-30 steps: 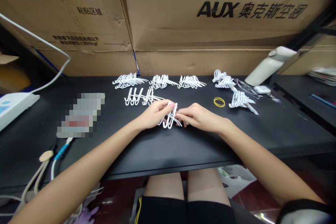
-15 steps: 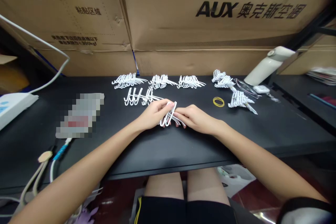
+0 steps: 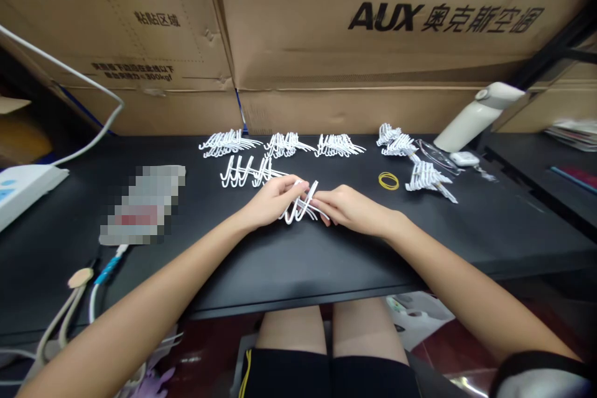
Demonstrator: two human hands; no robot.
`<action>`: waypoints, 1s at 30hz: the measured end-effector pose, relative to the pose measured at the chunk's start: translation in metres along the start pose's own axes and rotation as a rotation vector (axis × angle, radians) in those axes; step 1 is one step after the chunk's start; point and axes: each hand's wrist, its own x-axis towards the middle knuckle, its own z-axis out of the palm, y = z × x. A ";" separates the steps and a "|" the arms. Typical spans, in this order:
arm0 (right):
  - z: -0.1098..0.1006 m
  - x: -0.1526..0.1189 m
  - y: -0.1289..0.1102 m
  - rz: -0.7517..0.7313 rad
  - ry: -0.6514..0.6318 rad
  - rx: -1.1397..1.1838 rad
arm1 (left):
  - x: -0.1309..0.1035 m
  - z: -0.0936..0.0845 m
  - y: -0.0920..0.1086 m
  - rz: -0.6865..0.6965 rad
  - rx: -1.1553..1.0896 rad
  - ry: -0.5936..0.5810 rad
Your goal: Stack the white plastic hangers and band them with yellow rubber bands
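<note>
Several white hooks are between my two hands, low over the black table's middle. My left hand has its fingers closed on their left side. Thumb and fingers of my right hand pinch the thin stems on the right; its lower fingertips are partly hidden. Behind my left hand lies a loose row of white hooks. Farther back are three piles of hooks, at left, centre and right. Bundled hooks and yellow rubber bands lie to the right.
A white bottle leans at the back right, beside a small white case. Cardboard boxes stand behind the table. At left are a blurred flat object, a white power strip and cables.
The hooks between my hands have spread apart, and the front one has tilted to the right. My right hand has shifted slightly to the right.
</note>
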 end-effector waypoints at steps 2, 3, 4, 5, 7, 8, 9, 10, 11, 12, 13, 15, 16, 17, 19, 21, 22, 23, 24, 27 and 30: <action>0.001 0.000 0.001 -0.002 0.002 0.018 | 0.000 0.001 0.000 -0.011 -0.018 -0.007; 0.001 0.000 0.001 -0.004 0.003 0.028 | -0.001 0.001 0.000 -0.017 -0.037 -0.017; 0.000 0.000 0.001 -0.006 0.001 0.040 | -0.001 0.002 0.001 -0.024 -0.058 -0.030; 0.000 0.000 0.001 -0.011 -0.002 0.057 | -0.001 0.002 0.001 -0.028 -0.077 -0.043; -0.002 0.000 0.000 -0.021 -0.015 0.095 | -0.002 0.001 0.002 -0.024 -0.083 -0.052; -0.003 0.000 -0.001 -0.021 -0.021 0.109 | -0.002 0.001 0.003 -0.015 -0.069 -0.046; -0.004 -0.001 -0.002 -0.017 -0.025 0.120 | -0.002 0.000 0.004 -0.005 -0.053 -0.037; -0.005 -0.001 -0.002 -0.010 -0.028 0.130 | -0.003 -0.001 0.005 0.003 -0.041 -0.026; -0.006 -0.001 -0.003 -0.001 -0.032 0.139 | -0.003 -0.002 0.005 0.010 -0.039 -0.018; -0.005 -0.001 -0.003 0.005 -0.035 0.149 | -0.003 -0.003 0.006 0.012 -0.048 -0.012; -0.005 -0.001 -0.003 0.007 -0.036 0.157 | -0.003 -0.004 0.006 0.012 -0.063 -0.009; -0.002 0.000 -0.003 -0.003 -0.026 0.164 | -0.002 -0.004 0.006 0.013 -0.082 -0.006; 0.000 0.000 -0.003 -0.011 -0.015 0.162 | -0.002 -0.003 0.005 0.016 -0.079 -0.002; 0.002 0.001 -0.002 -0.021 -0.001 0.156 | -0.002 -0.003 0.004 0.020 -0.067 0.005; 0.006 0.002 -0.003 -0.032 0.027 0.131 | -0.002 -0.001 0.002 0.034 -0.041 0.026; 0.009 0.003 -0.003 -0.022 0.053 0.084 | -0.003 0.001 0.001 0.038 -0.051 0.042; 0.010 0.003 -0.004 -0.007 0.067 0.052 | -0.003 0.002 0.001 0.024 -0.077 0.042; 0.011 0.003 -0.005 0.012 0.079 0.016 | -0.003 0.003 0.002 0.001 -0.112 0.039; 0.012 0.003 -0.005 0.032 0.091 -0.019 | -0.003 0.004 0.002 -0.029 -0.151 0.035; 0.013 0.003 -0.004 0.066 0.111 -0.110 | -0.004 0.007 0.007 -0.114 -0.227 0.029; 0.013 0.003 -0.001 0.060 0.112 -0.198 | -0.005 0.007 0.010 -0.139 -0.234 0.033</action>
